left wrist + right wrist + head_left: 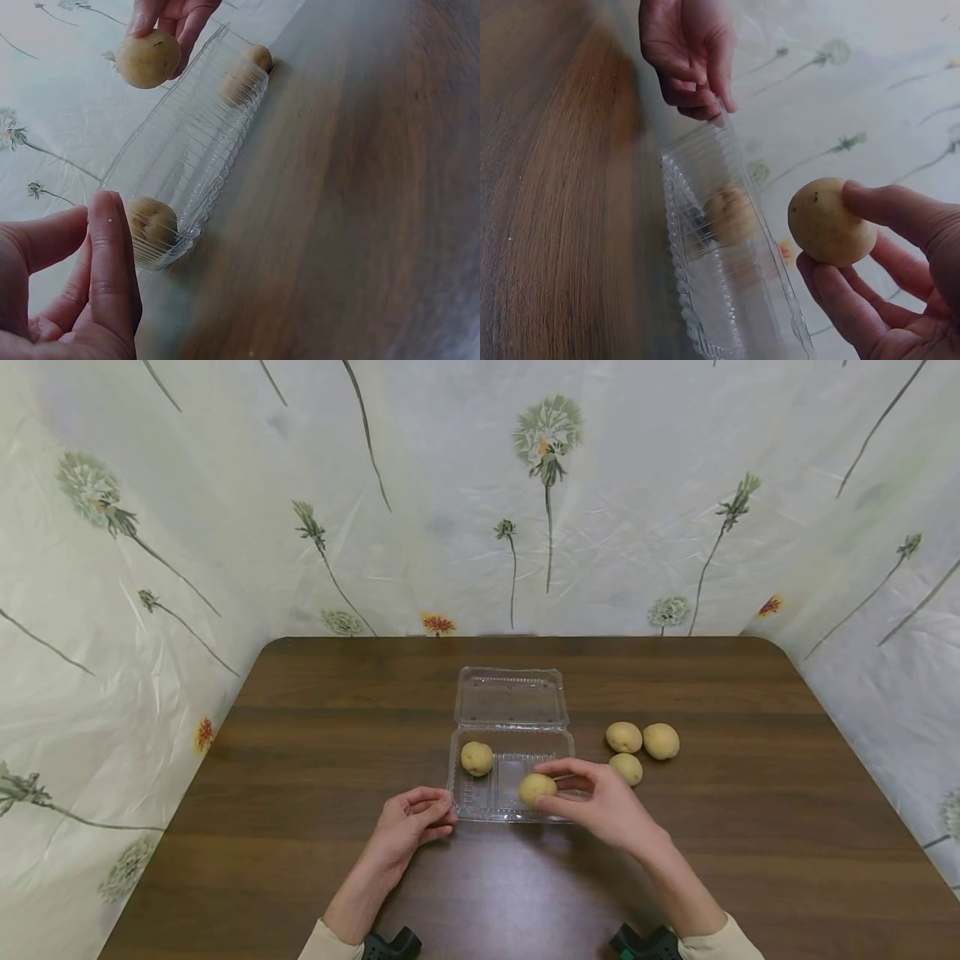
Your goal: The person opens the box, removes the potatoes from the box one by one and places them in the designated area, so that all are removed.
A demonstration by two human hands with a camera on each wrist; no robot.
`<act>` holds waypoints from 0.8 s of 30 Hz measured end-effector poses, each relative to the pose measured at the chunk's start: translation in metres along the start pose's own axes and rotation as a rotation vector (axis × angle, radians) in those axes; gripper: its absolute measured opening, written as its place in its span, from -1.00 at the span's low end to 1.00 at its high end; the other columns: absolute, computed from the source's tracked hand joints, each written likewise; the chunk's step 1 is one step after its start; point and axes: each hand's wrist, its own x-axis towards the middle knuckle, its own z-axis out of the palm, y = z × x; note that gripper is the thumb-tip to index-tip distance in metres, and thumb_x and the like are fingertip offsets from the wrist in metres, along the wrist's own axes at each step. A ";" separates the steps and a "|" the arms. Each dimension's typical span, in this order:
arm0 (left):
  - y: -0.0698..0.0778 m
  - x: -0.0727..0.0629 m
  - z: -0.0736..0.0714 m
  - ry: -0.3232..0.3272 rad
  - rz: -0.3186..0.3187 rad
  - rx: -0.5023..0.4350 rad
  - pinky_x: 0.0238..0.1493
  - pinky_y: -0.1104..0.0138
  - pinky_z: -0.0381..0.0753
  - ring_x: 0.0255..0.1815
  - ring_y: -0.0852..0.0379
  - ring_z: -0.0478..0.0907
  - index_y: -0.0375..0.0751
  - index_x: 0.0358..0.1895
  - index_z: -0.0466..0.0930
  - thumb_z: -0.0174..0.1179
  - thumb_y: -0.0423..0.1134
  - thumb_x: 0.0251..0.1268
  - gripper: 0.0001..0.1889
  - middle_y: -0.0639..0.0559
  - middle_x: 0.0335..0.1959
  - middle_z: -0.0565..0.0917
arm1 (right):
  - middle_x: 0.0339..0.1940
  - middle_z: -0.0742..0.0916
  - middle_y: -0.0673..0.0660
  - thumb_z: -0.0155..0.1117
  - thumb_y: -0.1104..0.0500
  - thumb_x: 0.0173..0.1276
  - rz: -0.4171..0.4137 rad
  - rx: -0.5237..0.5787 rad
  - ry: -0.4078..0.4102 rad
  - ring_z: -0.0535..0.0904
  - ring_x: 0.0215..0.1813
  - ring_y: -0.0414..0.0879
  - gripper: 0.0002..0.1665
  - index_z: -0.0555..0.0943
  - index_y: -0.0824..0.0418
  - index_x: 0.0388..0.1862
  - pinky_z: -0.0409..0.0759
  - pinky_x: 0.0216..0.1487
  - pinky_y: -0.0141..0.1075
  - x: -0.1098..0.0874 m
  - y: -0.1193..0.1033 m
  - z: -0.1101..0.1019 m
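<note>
A clear plastic clamshell container [512, 815] lies with its lid folded back on the table. One potato [477, 759] rests in its left part; through the clear wall the same potato [152, 223] shows in the left wrist view. My left hand [414, 827] pinches the container's near left corner between thumb and fingers. Over the container's right part, my right hand [600, 802] holds another potato [537, 789] between thumb and fingertips. In the right wrist view this held potato [831, 222] is above the rim, apart from the container.
To the right of the container, three potatoes sit close together: one at the left [623, 737], one at the right [662, 741] and one nearer [626, 769], partly behind my right hand. The brown wooden table [322, 735] meets a flower-printed sheet [442, 552] at its far edge.
</note>
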 end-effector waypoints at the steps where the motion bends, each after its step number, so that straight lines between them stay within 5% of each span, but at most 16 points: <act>1: 0.000 0.000 0.000 0.000 -0.001 0.000 -0.17 0.28 0.70 -0.31 0.11 0.66 -0.55 0.01 0.52 0.27 -0.37 0.32 -0.69 -0.12 -0.33 0.68 | 0.05 0.69 0.10 0.51 0.07 0.19 0.002 0.001 0.000 0.62 0.04 0.03 -0.54 0.64 0.14 0.06 0.65 -0.05 -0.26 -0.001 0.000 0.000; 24: 0.000 0.001 -0.001 -0.009 -0.002 -0.007 -0.18 0.28 0.70 -0.31 0.10 0.66 -0.52 0.00 0.53 0.26 -0.37 0.32 -0.71 -0.14 -0.33 0.68 | 0.00 0.71 0.15 0.50 0.14 0.20 0.008 0.031 0.037 0.65 0.02 0.06 -0.54 0.64 0.21 0.06 0.66 -0.06 -0.29 -0.013 0.008 -0.007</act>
